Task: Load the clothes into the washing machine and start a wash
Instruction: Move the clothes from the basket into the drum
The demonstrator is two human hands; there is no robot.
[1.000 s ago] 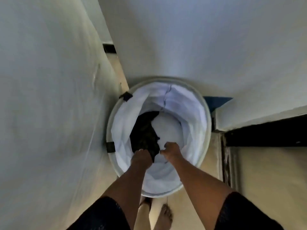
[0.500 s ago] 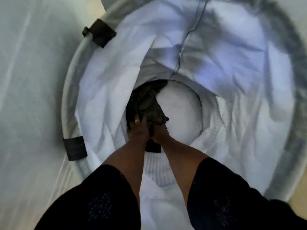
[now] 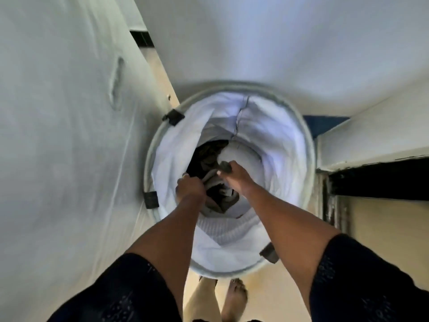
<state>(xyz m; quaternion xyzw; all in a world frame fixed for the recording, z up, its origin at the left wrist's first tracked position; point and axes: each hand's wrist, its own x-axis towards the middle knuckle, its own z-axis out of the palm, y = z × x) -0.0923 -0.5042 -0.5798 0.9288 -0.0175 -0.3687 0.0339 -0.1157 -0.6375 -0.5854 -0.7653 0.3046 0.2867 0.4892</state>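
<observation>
A round laundry basket (image 3: 310, 145) with a white fabric liner stands on the floor below me. Dark clothes (image 3: 209, 156) lie bunched deep inside it, on the left of the bottom. My left hand (image 3: 189, 188) is closed on the dark fabric at the lower left of the pile. My right hand (image 3: 234, 174) grips a grey fold of the same clothes a little higher and to the right. Both arms reach down into the basket. No washing machine is in view.
A white wall (image 3: 58, 135) runs close along the left and another white wall (image 3: 278, 43) stands behind the basket. A dark doorway threshold (image 3: 380, 182) lies at the right. My bare feet (image 3: 234, 298) stand on the beige floor just in front of the basket.
My head has risen back from inside the basket, so the view is wider. My hands, together on the clothes before, have come apart and lifted, each holding fabric.
</observation>
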